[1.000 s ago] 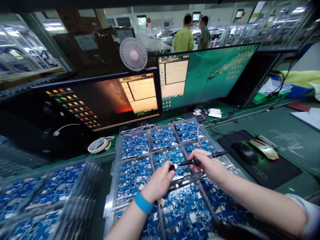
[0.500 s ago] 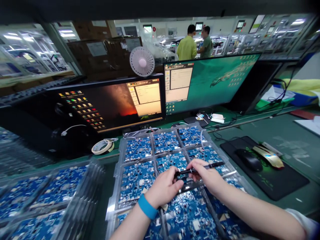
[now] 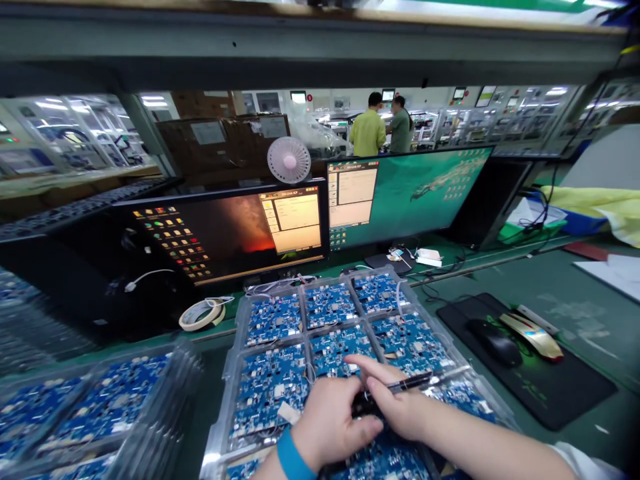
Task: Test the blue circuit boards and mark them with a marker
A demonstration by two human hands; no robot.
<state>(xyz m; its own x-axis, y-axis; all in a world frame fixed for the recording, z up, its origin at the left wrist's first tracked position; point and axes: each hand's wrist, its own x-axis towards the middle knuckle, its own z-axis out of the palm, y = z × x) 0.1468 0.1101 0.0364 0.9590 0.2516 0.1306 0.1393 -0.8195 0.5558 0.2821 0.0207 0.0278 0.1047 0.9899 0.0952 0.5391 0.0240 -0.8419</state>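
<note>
My two hands meet low in the middle of the head view, over a clear plastic tray [image 3: 235,337] of blue circuit boards [image 3: 273,387]. My right hand [image 3: 395,403] is closed on a black pen [image 3: 417,381] that points up and right. My left hand [image 3: 330,427], with a blue wristband [image 3: 291,457], is curled against the pen's near end, fingers closed on it where a dark cap seems to sit.
Two monitors [image 3: 240,230] [image 3: 405,193] stand behind the tray, a small white fan [image 3: 289,160] above them. A tape roll [image 3: 201,313] lies left. More board trays [image 3: 100,400] are stacked at left. Two mice [image 3: 495,341] [image 3: 533,335] rest on a black pad. Two people [image 3: 368,132] stand far back.
The pen's cap end and my left hand have come together; both hands sit lower in view as the camera tilted up. The hands were apart a second ago.
</note>
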